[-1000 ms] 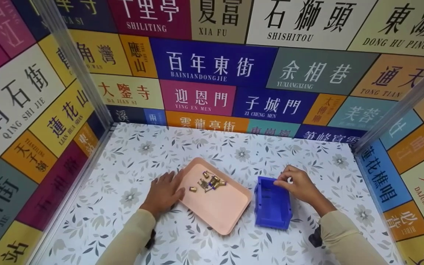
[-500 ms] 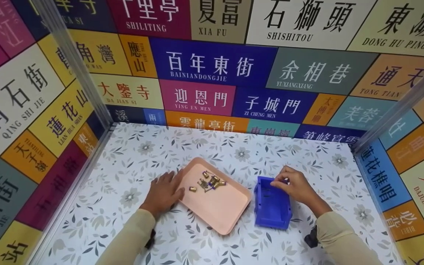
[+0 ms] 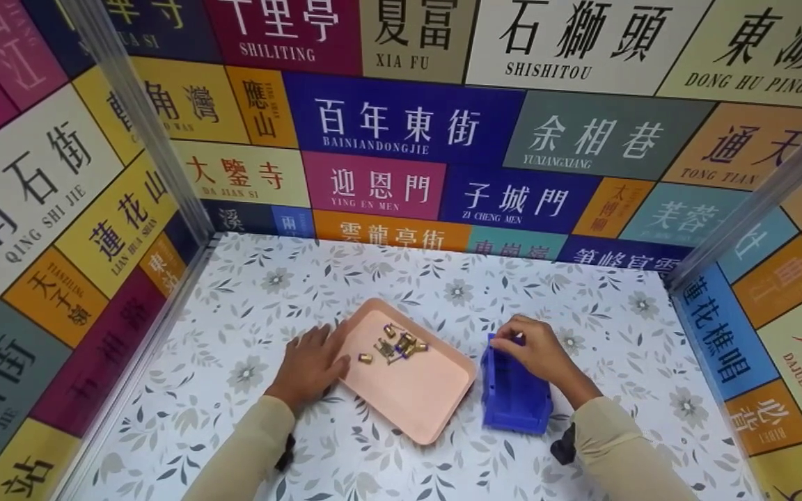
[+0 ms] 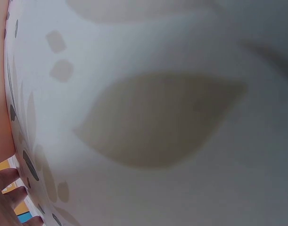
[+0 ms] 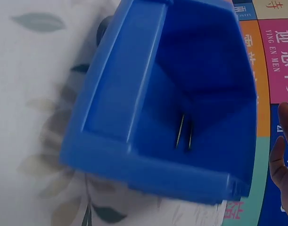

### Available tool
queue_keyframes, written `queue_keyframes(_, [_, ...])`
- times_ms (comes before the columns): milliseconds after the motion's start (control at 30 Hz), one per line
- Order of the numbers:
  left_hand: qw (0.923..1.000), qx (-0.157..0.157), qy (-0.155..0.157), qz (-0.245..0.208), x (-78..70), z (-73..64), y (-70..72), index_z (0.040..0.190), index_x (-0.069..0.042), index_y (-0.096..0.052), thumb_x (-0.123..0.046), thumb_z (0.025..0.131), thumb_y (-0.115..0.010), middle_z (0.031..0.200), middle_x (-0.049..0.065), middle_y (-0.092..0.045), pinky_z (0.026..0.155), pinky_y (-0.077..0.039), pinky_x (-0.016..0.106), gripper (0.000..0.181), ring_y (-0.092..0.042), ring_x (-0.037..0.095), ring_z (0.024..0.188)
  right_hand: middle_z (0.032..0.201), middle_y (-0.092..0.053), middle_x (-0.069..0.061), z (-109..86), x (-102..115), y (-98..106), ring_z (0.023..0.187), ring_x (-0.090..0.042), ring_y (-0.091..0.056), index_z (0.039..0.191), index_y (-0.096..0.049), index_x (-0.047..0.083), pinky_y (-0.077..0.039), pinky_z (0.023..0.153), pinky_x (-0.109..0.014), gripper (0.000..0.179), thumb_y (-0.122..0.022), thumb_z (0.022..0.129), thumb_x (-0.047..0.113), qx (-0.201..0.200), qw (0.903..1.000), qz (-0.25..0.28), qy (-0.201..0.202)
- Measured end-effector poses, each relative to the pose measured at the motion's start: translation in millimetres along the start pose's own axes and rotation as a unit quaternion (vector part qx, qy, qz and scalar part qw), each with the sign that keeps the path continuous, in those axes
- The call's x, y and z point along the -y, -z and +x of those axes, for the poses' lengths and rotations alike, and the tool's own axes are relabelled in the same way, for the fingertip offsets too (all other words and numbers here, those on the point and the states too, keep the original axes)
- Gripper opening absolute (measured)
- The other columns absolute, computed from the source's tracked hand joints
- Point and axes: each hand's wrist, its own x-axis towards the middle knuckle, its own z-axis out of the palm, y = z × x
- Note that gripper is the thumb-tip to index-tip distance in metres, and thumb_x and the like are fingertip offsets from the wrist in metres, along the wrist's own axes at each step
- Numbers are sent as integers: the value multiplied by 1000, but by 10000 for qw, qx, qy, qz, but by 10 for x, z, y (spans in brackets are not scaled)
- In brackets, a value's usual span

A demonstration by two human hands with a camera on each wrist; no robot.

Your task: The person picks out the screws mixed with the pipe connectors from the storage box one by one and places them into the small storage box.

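The tray (image 3: 408,396) is flanked by the left hand (image 3: 309,365) at left and the bin (image 3: 516,422) at right; parts (image 3: 409,344) are gathered in its far half. The bin's far end is overhung by the right hand (image 3: 539,351).

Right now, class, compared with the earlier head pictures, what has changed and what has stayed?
The right hand has moved leftward over the far end of the blue bin; I cannot tell whether it holds anything. The left hand, the peach tray, the brass pieces in it and the bin stayed put.
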Motion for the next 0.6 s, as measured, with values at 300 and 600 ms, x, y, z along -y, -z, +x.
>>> queue_keyframes(300, [10000,5,15,21,19,7,-5,165,-35,-12,-63,102,-32,166,12,-33,120,-24,66,72,-31,39,153,88,-76,9,172,175,-252,75,-6,-65,96,-78,15,-53,69,-24,16,-77,91,30,-190,9986,482,-144])
queue_keyframes(600, [10000,-74,-6,14,0,-2,0,165,-32,-16,-59,103,-36,165,12,-36,119,-26,66,70,-34,39,151,89,-78,5,384,405,-585,77,-6,-69,102,-79,11,-55,67,-26,20,-78,91,28,-562,9960,697,4])
